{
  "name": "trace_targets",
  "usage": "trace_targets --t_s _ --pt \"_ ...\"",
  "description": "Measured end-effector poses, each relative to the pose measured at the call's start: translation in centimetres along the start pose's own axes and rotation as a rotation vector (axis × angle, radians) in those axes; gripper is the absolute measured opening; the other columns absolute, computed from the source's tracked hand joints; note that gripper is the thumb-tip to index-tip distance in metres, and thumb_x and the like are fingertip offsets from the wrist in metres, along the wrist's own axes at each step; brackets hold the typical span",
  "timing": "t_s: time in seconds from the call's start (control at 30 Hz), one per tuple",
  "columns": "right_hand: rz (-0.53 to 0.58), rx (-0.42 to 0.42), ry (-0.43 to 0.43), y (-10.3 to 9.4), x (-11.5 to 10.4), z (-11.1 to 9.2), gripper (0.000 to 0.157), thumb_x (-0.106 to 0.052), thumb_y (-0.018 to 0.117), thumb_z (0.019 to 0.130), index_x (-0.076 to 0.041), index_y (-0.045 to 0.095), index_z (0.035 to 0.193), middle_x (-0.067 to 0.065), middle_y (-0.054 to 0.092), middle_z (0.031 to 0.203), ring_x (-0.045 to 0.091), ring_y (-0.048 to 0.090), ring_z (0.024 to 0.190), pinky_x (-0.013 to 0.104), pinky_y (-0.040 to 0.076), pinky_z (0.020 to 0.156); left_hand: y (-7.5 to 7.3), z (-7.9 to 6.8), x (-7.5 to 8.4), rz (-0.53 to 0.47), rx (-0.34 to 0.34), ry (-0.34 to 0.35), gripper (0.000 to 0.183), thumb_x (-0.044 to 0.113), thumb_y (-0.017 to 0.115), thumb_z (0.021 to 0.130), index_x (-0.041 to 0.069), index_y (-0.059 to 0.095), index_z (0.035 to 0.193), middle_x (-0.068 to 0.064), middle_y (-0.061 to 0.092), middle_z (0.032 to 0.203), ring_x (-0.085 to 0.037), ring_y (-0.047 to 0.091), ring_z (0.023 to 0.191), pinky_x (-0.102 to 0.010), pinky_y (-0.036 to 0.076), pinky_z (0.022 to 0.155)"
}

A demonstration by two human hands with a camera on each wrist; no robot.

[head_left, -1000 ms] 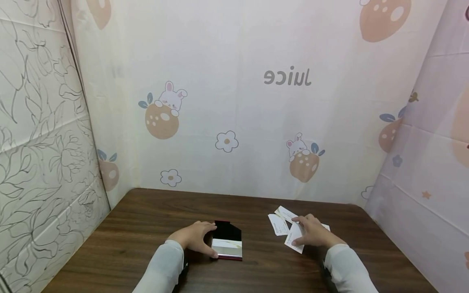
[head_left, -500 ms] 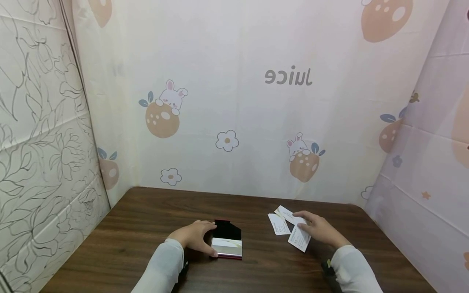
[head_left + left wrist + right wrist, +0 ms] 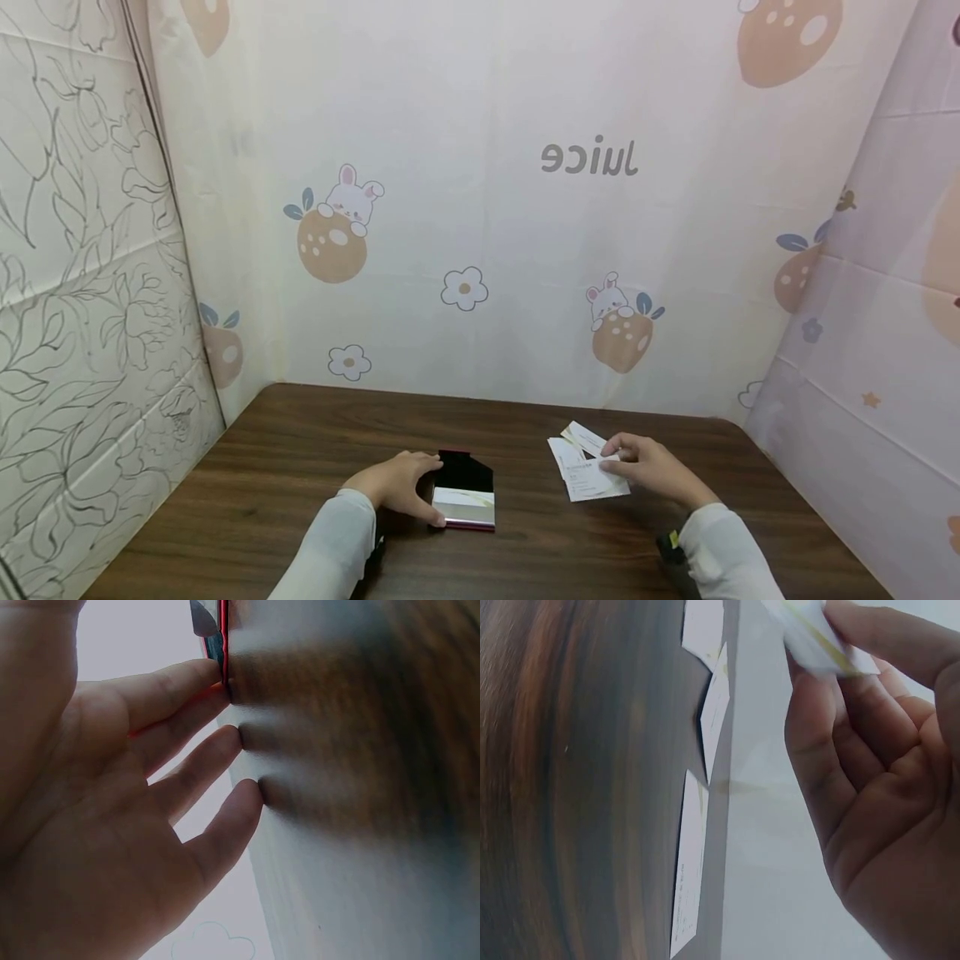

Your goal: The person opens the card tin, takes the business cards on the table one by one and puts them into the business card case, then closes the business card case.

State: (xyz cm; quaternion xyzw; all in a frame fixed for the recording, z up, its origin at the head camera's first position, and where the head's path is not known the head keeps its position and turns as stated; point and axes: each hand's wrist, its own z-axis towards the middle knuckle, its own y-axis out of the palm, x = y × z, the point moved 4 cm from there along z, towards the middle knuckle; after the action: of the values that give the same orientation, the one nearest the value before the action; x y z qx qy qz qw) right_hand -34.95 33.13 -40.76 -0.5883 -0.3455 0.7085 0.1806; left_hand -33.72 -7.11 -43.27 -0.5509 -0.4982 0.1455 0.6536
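Note:
My left hand [image 3: 393, 487] holds the left side of a card case [image 3: 465, 510] on the table, thumb at its near corner and index finger at its far one. The case is black and silver with red edges, and a white strip with a yellow line shows across it. In the left wrist view, other fingertips [image 3: 251, 791] of that hand rest on the wood. Between thumb and fingers, my right hand [image 3: 656, 473] pinches a white business card [image 3: 588, 482] over others. Loose business cards [image 3: 690, 862] lie below it in the right wrist view.
The dark wooden table [image 3: 315, 433] ends at a back wall covered by a printed curtain [image 3: 480, 208]. Line-drawn flowers decorate the left side curtain [image 3: 90, 292]; a pale curtain [image 3: 862, 333] hangs on the right.
My right hand has risen slightly and drawn back right. The card in its fingers has turned and swung left, now overlapping the other cards. My left hand and the case stay put.

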Motion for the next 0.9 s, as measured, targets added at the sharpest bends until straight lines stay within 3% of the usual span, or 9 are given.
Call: trace_targets --t_s 0.23,0.5,0.9 --pt "0.055 -0.094 -0.063 0.8 -1.1 0.3 0.032 -0.023 0.073 0.093 -0.002 0.066 0.117 0.004 0.073 0.087 0.016 0.065 0.073 0.033 0.057 0.058 0.1 -0.1 -0.1 0.002 0.006 0.005 0.090 0.048 0.086 0.074 0.005 0.051 0.146 -0.014 0.045 0.151 -0.038 0.036 0.140 -0.059 0.037 0.107" --pt "0.029 -0.121 -0.128 2.5 -3.3 1.5 0.019 -0.020 0.072 0.094 -0.011 0.069 0.110 0.005 0.069 0.091 0.019 0.064 0.075 0.035 0.058 0.057 0.0 0.0 -0.1 -0.003 0.005 -0.001 0.091 0.047 0.086 0.074 0.006 0.050 0.146 -0.014 0.045 0.151 -0.038 0.036 0.140 -0.059 0.037 0.106" --pt "0.061 -0.165 -0.192 7.7 -7.0 4.5 0.014 -0.022 0.068 0.097 -0.015 0.068 0.109 0.002 0.066 0.094 0.019 0.064 0.081 0.035 0.059 0.061 0.1 0.1 0.0 0.011 0.004 -0.002 0.091 0.047 0.087 0.074 0.004 0.051 0.146 -0.014 0.045 0.151 -0.037 0.037 0.139 -0.057 0.038 0.107"
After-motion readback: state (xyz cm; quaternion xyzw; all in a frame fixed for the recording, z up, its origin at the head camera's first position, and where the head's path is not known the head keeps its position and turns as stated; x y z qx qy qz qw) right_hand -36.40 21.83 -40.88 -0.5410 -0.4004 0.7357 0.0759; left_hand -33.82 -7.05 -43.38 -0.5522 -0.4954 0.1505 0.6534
